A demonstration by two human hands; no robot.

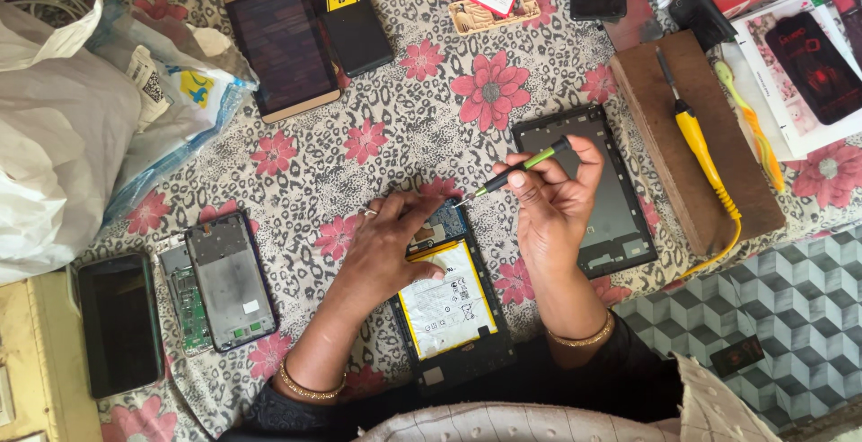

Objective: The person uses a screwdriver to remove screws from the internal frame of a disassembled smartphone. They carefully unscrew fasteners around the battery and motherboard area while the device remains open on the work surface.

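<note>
While your left hand (388,243) lies flat with fingers spread on the opened tablet (449,303), pressing its upper left corner down, your right hand (549,198) pinches a slim green-handled screwdriver (512,175) between thumb and fingertips, its tip pointing at the tablet's top edge. That tablet lies on the flower-patterned tabletop (413,128) right in front of you, its back off, and its black shell holds a flat white battery (446,303) with a strip of circuit board (445,221) above it.

Just to the right of the tablet, partly under your right hand, sits a black tablet back cover (611,199), hollow side up. Further right of the tablet is a wooden block (669,150) carrying a yellow-handled tool (696,137) with a yellow cord and a green toothbrush (750,128). To the left of the tablet lies an opened phone (224,280) with its green board showing beside it, and beyond that a dark phone (119,323), screen up. Up and to the left of the tablet rests a gold-framed tablet (280,45) with a dark phone (357,36) just beside it. Far left of the tablet, white plastic bags (63,128) are bunched up; what they hold I cannot tell. Above the tablet, at the far edge, is a small tan tray (494,13), partly covered by a packet.
</note>
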